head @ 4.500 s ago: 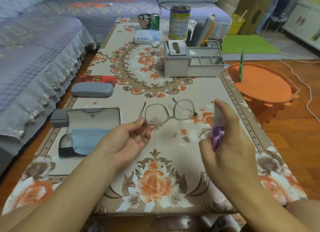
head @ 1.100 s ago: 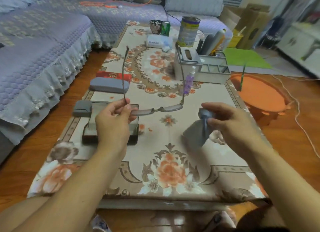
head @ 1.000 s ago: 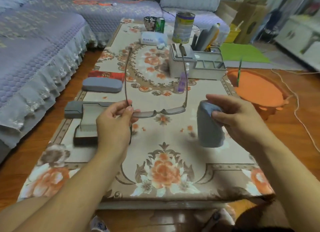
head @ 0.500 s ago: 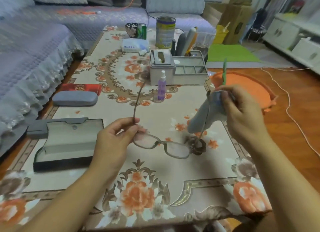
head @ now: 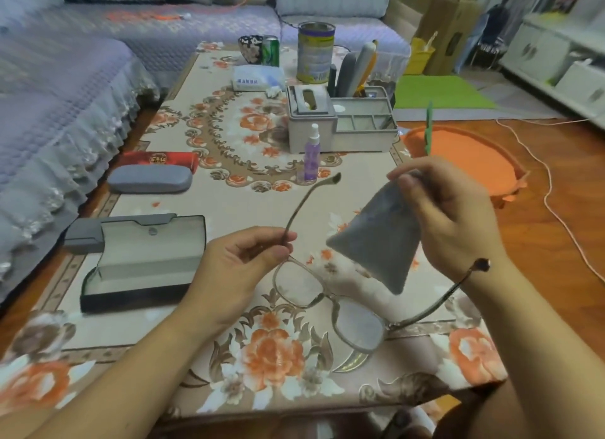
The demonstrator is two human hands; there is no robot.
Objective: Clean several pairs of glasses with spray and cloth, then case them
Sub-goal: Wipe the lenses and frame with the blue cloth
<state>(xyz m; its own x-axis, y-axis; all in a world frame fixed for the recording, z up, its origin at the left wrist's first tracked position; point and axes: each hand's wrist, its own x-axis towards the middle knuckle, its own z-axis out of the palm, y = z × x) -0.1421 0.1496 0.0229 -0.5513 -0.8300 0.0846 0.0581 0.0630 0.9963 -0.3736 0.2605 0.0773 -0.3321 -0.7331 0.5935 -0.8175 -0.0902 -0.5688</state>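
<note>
Two clear lenses in thin-framed glasses (head: 327, 299), temples unfolded.

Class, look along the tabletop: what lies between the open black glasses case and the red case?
In the head view, a closed grey case lies between the open black case and the red case.

Wooden plank floor (head: 556, 242) at three o'clock; lavender quilted sofa with lace trim (head: 49, 94) from nine to twelve; white cabinet (head: 556, 55) and green mat (head: 438, 93) toward one.

Dim, warm indoor light — soft shadows beneath the fingers (head: 268, 242), slight blur throughout, wide-angle bending toward the edges — background softest.
</note>
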